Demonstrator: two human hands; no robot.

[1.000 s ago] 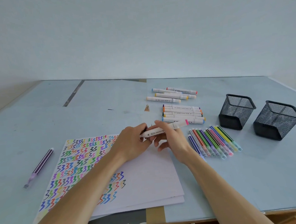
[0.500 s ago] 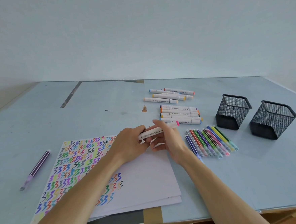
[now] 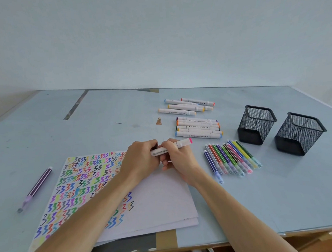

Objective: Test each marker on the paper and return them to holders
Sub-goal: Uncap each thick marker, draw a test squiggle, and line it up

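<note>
The pink marker (image 3: 171,148) has dipped closer to the paper (image 3: 156,195), both hands, left (image 3: 142,160) and right (image 3: 180,159), gripping its light, stiff, smooth barrel.

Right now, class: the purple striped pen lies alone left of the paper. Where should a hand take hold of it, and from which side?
Pinch the purple striped pen mid-barrel, coming straight down from above. It lies flat on the table, slanted, with clear space along both long sides, so the fingers can close across its narrow width.
</note>
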